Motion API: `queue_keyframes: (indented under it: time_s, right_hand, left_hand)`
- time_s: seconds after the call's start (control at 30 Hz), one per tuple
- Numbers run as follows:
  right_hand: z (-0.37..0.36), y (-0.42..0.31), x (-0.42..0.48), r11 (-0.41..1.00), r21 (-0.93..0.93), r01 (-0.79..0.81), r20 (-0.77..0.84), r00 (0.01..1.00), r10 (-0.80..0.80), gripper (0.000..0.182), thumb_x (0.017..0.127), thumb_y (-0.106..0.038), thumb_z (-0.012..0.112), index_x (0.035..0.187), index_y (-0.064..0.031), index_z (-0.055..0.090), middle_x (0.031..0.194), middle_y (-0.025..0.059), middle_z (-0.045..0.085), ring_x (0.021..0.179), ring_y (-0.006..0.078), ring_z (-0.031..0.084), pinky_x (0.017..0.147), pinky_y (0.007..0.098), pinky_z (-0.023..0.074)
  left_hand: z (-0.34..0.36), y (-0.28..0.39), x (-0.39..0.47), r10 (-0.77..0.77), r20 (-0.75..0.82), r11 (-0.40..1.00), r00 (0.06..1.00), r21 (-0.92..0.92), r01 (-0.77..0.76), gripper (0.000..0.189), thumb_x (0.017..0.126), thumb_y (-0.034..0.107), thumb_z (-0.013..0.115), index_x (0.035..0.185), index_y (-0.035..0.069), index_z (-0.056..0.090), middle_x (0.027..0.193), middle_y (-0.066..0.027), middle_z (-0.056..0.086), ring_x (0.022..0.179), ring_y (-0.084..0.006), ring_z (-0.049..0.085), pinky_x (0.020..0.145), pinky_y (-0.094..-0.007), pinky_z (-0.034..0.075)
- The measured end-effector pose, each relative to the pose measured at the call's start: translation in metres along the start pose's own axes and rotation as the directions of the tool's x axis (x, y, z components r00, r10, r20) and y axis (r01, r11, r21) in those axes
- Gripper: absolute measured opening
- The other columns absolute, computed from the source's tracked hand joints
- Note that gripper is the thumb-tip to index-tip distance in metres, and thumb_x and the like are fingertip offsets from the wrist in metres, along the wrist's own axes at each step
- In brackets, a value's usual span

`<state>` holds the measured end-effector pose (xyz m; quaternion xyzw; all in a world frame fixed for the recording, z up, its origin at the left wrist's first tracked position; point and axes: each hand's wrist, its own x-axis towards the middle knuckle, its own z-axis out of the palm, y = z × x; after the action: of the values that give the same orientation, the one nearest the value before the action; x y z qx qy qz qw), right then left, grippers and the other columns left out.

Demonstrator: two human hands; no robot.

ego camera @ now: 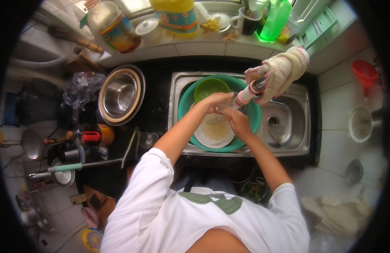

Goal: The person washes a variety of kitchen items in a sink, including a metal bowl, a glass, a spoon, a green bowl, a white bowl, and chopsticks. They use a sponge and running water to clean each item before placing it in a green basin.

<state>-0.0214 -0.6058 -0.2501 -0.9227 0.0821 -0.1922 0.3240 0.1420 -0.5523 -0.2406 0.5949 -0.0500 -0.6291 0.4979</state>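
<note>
My left hand (218, 100) and my right hand (238, 122) are close together under the faucet spout (242, 98), over a green plastic basin (256, 118) set in the steel sink. Between them is a clear, glass-like item (226, 104), with my left hand closed around it; its shape is hard to make out. How the right fingers touch it is partly hidden. A white bowl or plate (214, 134) with cloudy liquid lies in the basin, below the hands. Behind the left hand sits a green bowl (210, 88). A cloth (285, 69) is wrapped around the faucet.
The second sink bowl (285, 126) is at the right. Nested metal bowls (120, 95), a plastic bag (82, 88), a clear glass (148, 140) and a red-handled bottle (98, 135) stand on the left counter. A green bottle (275, 22) and jars line the sill.
</note>
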Motion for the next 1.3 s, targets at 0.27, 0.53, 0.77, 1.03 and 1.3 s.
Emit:
queue_keyframes:
  time_s: [0.27,0.53,0.77,1.03,1.3]
  right_hand:
    - [0.006,-0.001,0.000,0.959,0.248,-0.138,-0.089,0.982,0.165,0.020,0.090,-0.024,0.055,0.101,-0.0084,0.062,0.088,0.0073,0.066,0.082,0.0232,0.063,0.067,0.0360,0.0492]
    - [0.036,0.064,-0.022,-0.416,0.893,-0.171,0.380,0.781,0.495,0.030,0.094,-0.036,0.047,0.100,-0.0091,0.059,0.089,0.0044,0.066,0.075,0.0165,0.064,0.059,0.0258,0.0516]
    - [0.024,-0.014,0.005,0.937,0.259,-0.232,-0.219,0.931,0.291,0.023,0.094,-0.018,0.047,0.110,-0.0035,0.054,0.098,0.0119,0.063,0.080,0.0240,0.065,0.060,0.0346,0.0512]
    - [0.000,-0.032,0.013,0.979,0.090,-0.184,-0.100,0.976,0.193,0.028,0.090,-0.019,0.051,0.114,-0.0051,0.054,0.096,0.0185,0.061,0.084,0.0385,0.059,0.074,0.0448,0.0477]
    - [0.001,-0.011,0.015,0.976,0.088,-0.199,-0.091,0.974,0.207,0.025,0.087,-0.017,0.054,0.110,-0.0071,0.055,0.087,0.0150,0.063,0.084,0.0314,0.062,0.070,0.0410,0.0483]
  left_hand:
    - [-0.002,-0.011,0.019,-0.059,-0.092,0.991,0.994,-0.123,0.048,0.030,0.087,0.032,0.053,0.103,0.007,0.059,0.099,-0.0086,0.061,0.080,-0.0216,0.062,0.068,-0.0409,0.052]
    - [0.083,-0.037,-0.014,0.891,-0.218,0.372,0.398,0.854,-0.365,0.025,0.068,0.022,0.071,0.079,0.002,0.061,0.071,-0.0205,0.059,0.075,-0.0404,0.060,0.065,-0.0445,0.049]
    - [0.011,0.025,0.019,-0.024,-0.055,0.820,0.998,0.570,0.051,0.023,0.075,0.020,0.061,0.086,0.000,0.063,0.084,-0.0142,0.061,0.070,-0.0292,0.063,0.053,-0.0446,0.052]
    - [0.000,0.009,-0.003,-0.131,0.018,0.990,0.991,-0.056,0.132,0.042,0.081,0.030,0.062,0.114,0.006,0.055,0.093,-0.0120,0.063,0.077,-0.0243,0.063,0.066,-0.0409,0.053]
    - [-0.005,-0.001,0.008,-0.153,0.223,0.966,0.963,-0.170,0.193,0.057,0.089,0.050,0.052,0.134,0.017,0.039,0.127,-0.0094,0.049,0.105,-0.0232,0.055,0.087,-0.0433,0.045]
